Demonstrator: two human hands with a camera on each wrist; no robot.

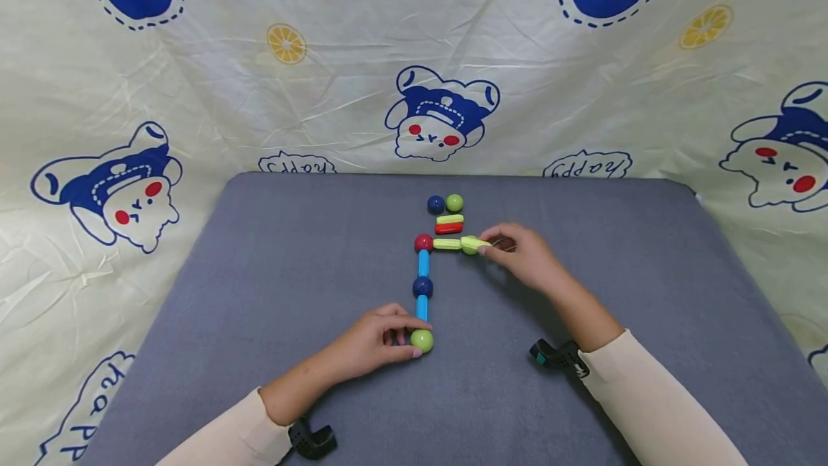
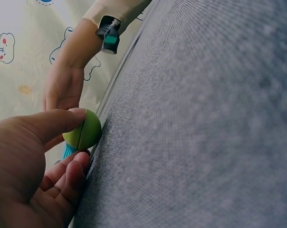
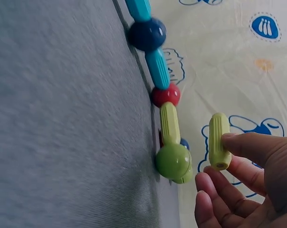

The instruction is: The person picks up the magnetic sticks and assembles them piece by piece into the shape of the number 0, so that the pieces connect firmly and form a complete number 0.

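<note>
A chain of magnetic balls and rods lies on the table. It runs from a near green ball through a blue rod, a dark blue ball and another blue rod to a red ball. There it turns right along a yellow-green rod to a second green ball. My left hand holds the near green ball between thumb and fingers. With thumb and fingers, my right hand pinches a loose yellow-green rod, lifted beside the second green ball and apart from it in the right wrist view.
Beyond the chain lie a loose dark blue ball, a green ball, a yellow-green rod and a red rod. A grey cloth covers the table. Behind it hangs a printed curtain.
</note>
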